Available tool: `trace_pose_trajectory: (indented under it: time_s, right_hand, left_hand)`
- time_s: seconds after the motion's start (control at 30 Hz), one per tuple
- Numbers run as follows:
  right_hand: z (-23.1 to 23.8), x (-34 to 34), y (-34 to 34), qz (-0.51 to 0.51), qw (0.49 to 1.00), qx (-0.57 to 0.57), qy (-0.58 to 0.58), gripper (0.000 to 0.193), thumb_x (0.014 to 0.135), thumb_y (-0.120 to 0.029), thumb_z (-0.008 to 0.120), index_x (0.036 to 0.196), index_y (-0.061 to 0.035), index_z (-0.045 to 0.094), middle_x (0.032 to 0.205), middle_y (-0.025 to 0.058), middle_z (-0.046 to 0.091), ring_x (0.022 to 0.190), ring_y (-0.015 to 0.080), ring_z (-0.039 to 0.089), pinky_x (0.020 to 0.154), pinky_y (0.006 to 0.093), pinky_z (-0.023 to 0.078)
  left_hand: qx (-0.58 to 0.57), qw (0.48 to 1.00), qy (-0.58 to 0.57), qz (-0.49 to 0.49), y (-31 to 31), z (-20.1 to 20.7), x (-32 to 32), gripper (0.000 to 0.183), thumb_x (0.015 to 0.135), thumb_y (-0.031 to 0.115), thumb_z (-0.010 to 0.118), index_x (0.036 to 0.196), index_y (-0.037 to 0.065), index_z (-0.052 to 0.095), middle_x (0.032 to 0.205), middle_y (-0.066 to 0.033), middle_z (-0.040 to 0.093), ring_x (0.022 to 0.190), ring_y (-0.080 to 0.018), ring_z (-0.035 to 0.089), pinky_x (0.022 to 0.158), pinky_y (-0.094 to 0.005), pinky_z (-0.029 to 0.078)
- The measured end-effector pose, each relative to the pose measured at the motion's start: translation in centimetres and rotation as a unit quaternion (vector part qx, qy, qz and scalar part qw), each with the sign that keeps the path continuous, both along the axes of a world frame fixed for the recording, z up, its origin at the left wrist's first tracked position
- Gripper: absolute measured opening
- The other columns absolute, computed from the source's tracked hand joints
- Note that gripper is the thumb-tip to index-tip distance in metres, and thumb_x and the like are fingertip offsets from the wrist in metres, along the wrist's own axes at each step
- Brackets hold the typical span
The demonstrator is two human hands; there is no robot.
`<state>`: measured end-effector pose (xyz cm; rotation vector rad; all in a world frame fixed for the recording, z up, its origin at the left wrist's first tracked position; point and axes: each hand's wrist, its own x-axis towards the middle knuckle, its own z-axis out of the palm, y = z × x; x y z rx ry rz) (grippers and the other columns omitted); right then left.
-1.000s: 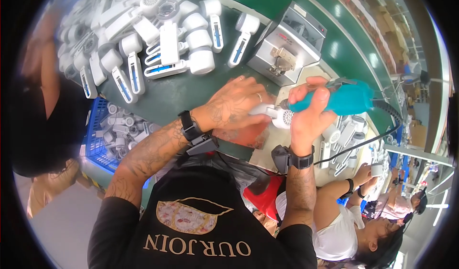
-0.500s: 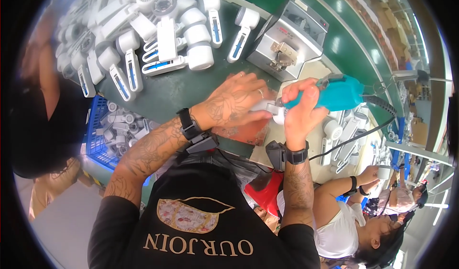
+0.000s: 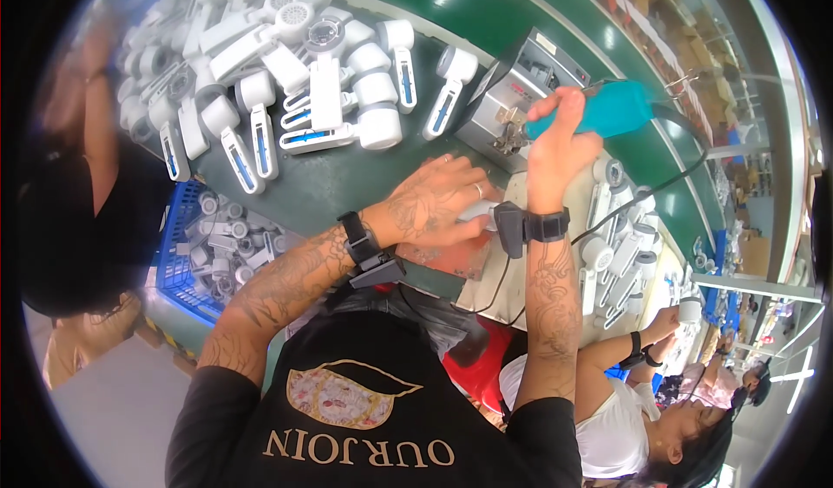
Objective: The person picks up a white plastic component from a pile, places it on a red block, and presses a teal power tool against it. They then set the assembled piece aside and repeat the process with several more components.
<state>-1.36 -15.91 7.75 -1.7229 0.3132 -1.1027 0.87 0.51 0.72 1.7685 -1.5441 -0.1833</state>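
My left hand (image 3: 438, 197) is closed on a white handheld fan piece (image 3: 476, 211), pressing it down over a reddish pad (image 3: 447, 258) at the bench edge. Most of that piece is covered by my fingers and my right wrist strap. Raised in my right hand (image 3: 564, 151) is a teal electric screwdriver (image 3: 614, 110), its fingers wrapped round the body. The screwdriver's nose points left, at the front of a grey metal screw feeder (image 3: 519, 89). Whether the bit touches the feeder I cannot tell.
Many white handheld fans (image 3: 325, 98) are heaped on the green bench at the far left. A blue basket (image 3: 178, 271) of white parts stands below. More fan parts (image 3: 620, 254) lie at right, near a seated co-worker (image 3: 616, 419). The screwdriver's black cable (image 3: 685, 169) trails rightward.
My right hand has lifted the electric screwdriver away from the fan piece, up and forward to the screw feeder. My left hand stays on the piece. The whole view has shifted slightly.
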Motion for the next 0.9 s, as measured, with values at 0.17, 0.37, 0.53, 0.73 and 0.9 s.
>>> trace_pose_trajectory:
  time_s: [0.17,0.37,0.53,0.73,0.9]
  right_hand:
    - [-0.5,-1.0,0.5,0.014,1.0,0.015,0.002,0.033,0.102,-0.029,0.052,0.088,0.0004,0.058,0.07,0.0068,0.059,0.061,0.0142,0.058,0.055,0.0275,0.044]
    - [0.8,-7.7,3.1,0.045,0.99,0.135,-0.024,0.041,0.101,-0.038,0.053,0.098,0.0022,0.054,0.065,0.0065,0.05,0.057,0.0184,0.052,0.055,0.0315,0.043]
    - [-0.7,-10.3,3.6,0.063,0.993,0.1,-0.007,0.053,0.097,-0.048,0.059,0.104,0.0037,0.051,0.067,0.0082,0.05,0.059,0.0193,0.052,0.057,0.0335,0.045]
    - [-1.4,-10.6,3.4,0.069,0.991,0.117,-0.006,0.051,0.097,-0.046,0.059,0.102,0.0035,0.05,0.067,0.0084,0.05,0.059,0.0205,0.052,0.058,0.0342,0.046]
    - [-2.9,-10.9,3.0,0.12,0.987,0.106,0.011,0.043,0.1,-0.042,0.055,0.097,0.0004,0.047,0.069,0.0088,0.05,0.06,0.0215,0.051,0.059,0.0354,0.046]
  left_hand:
    - [-0.034,0.999,0.001,0.012,-0.3,-1.0,-0.1,0.033,0.082,0.03,0.063,0.111,0.013,0.064,0.102,-0.0078,0.058,0.099,-0.0286,0.053,0.092,-0.0447,0.042]
    - [-0.046,0.999,-0.015,0.02,-0.4,-0.6,0.1,0.03,0.085,0.026,0.064,0.113,0.014,0.065,0.099,-0.0055,0.058,0.094,-0.0269,0.052,0.087,-0.0403,0.042]
    - [-0.017,1.0,-0.015,-0.008,-0.5,-0.1,0.6,0.033,0.086,0.026,0.063,0.117,0.014,0.063,0.102,-0.0057,0.057,0.095,-0.027,0.051,0.087,-0.0404,0.041]
    - [0.033,0.999,-0.016,-0.021,-0.3,0.1,0.3,0.035,0.088,0.032,0.062,0.115,0.01,0.06,0.109,-0.0089,0.054,0.102,-0.0292,0.051,0.089,-0.045,0.042]
    - [0.009,1.0,-0.02,-0.011,-0.3,-0.2,-0.2,0.033,0.088,0.027,0.064,0.118,0.013,0.062,0.103,-0.0057,0.057,0.096,-0.0273,0.051,0.086,-0.041,0.041]
